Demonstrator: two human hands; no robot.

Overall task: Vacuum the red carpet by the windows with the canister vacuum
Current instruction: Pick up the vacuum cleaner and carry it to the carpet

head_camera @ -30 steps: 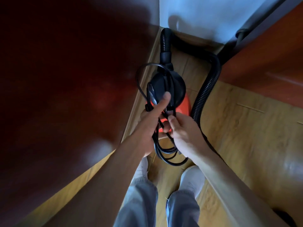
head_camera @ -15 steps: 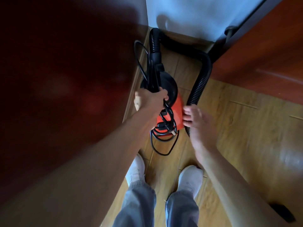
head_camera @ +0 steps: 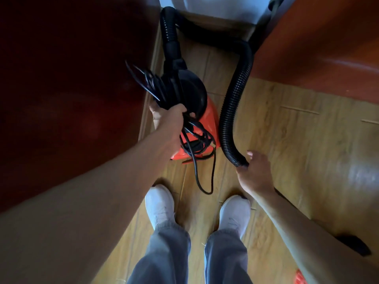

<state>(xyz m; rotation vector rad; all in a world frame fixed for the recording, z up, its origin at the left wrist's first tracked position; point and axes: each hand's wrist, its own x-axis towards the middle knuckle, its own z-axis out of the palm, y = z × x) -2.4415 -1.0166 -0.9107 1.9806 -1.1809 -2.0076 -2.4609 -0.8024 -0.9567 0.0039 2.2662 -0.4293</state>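
The canister vacuum (head_camera: 209, 117) has an orange body and a black lid, and stands on the wooden floor in a narrow gap ahead of my feet. My left hand (head_camera: 169, 119) grips a bundle of black power cord (head_camera: 205, 160) beside the lid. Loops of the cord hang down over the orange body to the floor. The ribbed black hose (head_camera: 233, 95) arches from the vacuum's top, back along the wall and down on the right. My right hand (head_camera: 255, 171) curls round the hose's lower part, which disappears under the palm.
Dark red wooden furniture (head_camera: 71, 89) fills the left side. A red-brown panel (head_camera: 328, 48) is at the right and a white wall (head_camera: 215, 7) at the back. My white shoes (head_camera: 162, 206) stand just behind the vacuum. A black object (head_camera: 356, 247) lies on the floor at lower right.
My right hand let go of the cord and moved right and down to the hose. My left hand took the whole cord bundle and lifted it beside the lid.
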